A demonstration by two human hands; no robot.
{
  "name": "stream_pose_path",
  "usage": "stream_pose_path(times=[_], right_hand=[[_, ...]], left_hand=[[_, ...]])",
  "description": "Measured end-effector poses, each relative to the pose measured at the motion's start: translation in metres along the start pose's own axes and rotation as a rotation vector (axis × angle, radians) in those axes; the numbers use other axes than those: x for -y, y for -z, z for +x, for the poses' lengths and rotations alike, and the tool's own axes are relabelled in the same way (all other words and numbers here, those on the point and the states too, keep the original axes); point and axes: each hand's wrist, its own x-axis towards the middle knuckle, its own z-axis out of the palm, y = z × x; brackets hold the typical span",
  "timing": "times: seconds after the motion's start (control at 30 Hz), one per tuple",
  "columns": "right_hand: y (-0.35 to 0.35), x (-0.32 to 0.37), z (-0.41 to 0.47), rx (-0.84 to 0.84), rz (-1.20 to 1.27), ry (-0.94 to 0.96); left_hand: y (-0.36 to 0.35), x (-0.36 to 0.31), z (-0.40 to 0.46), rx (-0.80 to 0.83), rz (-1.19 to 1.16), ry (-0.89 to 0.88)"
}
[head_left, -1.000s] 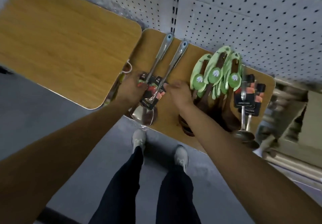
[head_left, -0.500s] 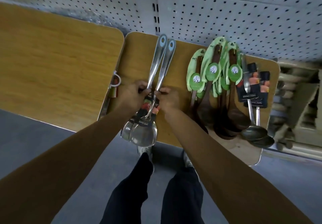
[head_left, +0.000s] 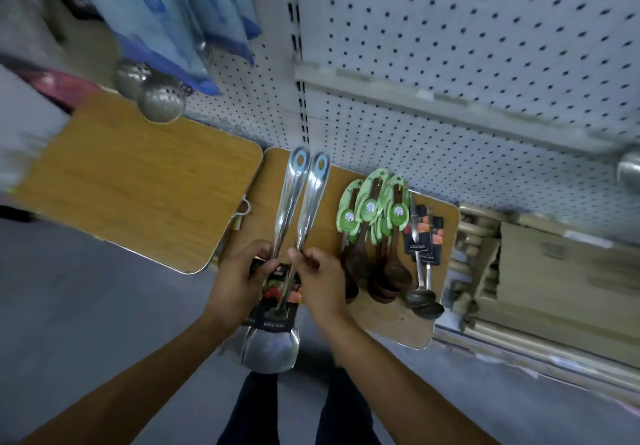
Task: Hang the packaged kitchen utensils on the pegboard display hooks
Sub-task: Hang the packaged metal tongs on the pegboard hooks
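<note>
Both hands held a pair of long steel serving spoons with dark printed card sleeves (head_left: 294,236), lifted above the near edge of the small wooden tabletop (head_left: 263,209). The left hand (head_left: 239,281) was curled shut around the carded lower stems of the spoons, and the right hand (head_left: 318,281) pinched the right-hand spoon's stem between thumb and forefinger, its other fingers folded in. The two handles pointed up and away toward the white perforated pegboard (head_left: 467,63), their hanging eyelets side by side, and the shiny bowls hung down below the wrists.

On the same tabletop, to the right of the hands, lay a heap of dark wooden spoons with green card tags (head_left: 374,233), and just beside those a pair of smaller steel ladles on dark cards (head_left: 422,257), their bowls near the front edge. A larger wooden tabletop (head_left: 138,184) stood to the left. Above it, two round perforated metal skimmers (head_left: 152,91) hung from blue packaging (head_left: 194,21) on the pegboard, blurred.
</note>
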Motion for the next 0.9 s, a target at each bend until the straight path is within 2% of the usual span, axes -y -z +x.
stream_pose_path(times=[0.13,0.37,0.47,0.63,0.9], right_hand=[[0.036,0.032,-0.046,0.083,0.059,0.047],[0.102,0.089,-0.119,0.141,-0.058,0.230],[0.125,0.100,-0.145,0.111,-0.087,0.295],[0.165,0.093,-0.187,-0.003,-0.128,0.368],[0.233,0.051,-0.278,-0.132,-0.144,0.346]], left_hand=[[0.007,-0.057,-0.048,-0.073,0.012,-0.047],[0.008,-0.143,-0.111,-0.110,-0.006,-0.139],[0.004,-0.168,-0.132,-0.132,0.015,-0.176],[-0.005,-0.202,-0.166,-0.044,-0.032,-0.224],[-0.045,-0.234,-0.221,0.178,-0.106,-0.221]])
